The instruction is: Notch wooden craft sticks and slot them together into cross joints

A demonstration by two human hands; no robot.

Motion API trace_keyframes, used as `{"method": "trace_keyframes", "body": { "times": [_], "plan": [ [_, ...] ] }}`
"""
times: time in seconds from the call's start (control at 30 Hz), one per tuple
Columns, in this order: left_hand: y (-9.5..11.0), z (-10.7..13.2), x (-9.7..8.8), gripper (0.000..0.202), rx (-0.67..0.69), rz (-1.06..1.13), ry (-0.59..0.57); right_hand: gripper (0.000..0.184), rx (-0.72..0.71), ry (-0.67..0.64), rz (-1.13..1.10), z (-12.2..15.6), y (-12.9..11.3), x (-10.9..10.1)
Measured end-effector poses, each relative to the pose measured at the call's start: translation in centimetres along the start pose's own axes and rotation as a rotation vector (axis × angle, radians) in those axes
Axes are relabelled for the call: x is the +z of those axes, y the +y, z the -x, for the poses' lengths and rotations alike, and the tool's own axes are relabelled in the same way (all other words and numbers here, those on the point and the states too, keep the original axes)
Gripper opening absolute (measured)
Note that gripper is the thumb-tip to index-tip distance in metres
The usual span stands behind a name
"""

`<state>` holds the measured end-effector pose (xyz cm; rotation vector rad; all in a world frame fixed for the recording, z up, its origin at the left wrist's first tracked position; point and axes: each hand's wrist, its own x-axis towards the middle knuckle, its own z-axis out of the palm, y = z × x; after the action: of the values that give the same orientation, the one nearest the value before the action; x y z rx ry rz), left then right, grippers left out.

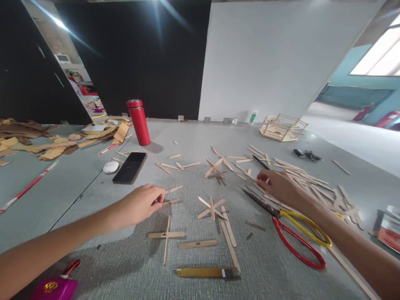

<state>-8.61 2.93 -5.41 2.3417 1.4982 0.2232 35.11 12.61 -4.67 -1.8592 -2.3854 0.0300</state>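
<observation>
My left hand (146, 202) is closed, fingers and thumb pinched together, with wooden craft sticks (172, 202) jutting out to its right. Below it, two crossed craft sticks (167, 234) lie on the table. My right hand (278, 185) has its fingers curled together at the end of a craft stick (256, 180) on the loose pile; its fingertips are partly hidden. Between the hands stand two star-shaped pieces of crossed sticks, the nearer star (212, 208) and the farther star (215, 167). Scissors (275, 212) with red and yellow handles lie open under my right forearm.
A utility knife (203, 272) lies near the front, below a single stick (198, 244). Toward the back are a phone (130, 167), an earbud case (110, 167), a red flask (139, 123) and a wooden stick frame (283, 127). A purple tape measure (56, 287) sits front left.
</observation>
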Motion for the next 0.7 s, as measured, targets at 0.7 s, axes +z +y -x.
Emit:
{"method": "trace_keyframes", "body": {
  "times": [0.7],
  "plan": [
    [-2.4, -0.2, -2.3, 0.019, -0.084, -0.160, -0.090, 0.019, -0.518, 0.048, -0.494, 4.7, -11.5, -0.4]
  ]
}}
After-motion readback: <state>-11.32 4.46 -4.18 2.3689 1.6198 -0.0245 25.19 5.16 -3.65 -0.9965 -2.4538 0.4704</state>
